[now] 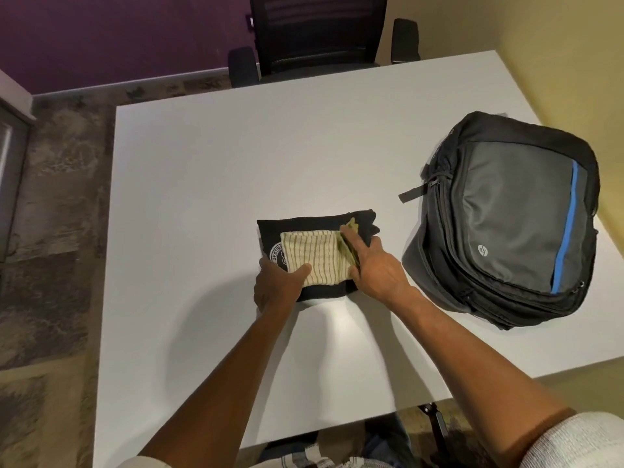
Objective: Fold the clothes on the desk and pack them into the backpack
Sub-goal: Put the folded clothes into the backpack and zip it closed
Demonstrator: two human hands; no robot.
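both hands on folded clothes beside backpack

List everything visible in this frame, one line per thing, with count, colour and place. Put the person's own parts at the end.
desk: one, white, fills the middle of the view
backpack: one, black and grey with a blue stripe, lying on the desk's right side, looks zipped
black garment: one, folded, printed emblem, on the desk near centre
striped garment: one, cream with green stripes, folded, on top of the black garment
office chair: one, black, at the desk's far edge
left hand: grips the stack's near left corner, thumb on the striped garment
right hand: fingers flat on the stack's right edge
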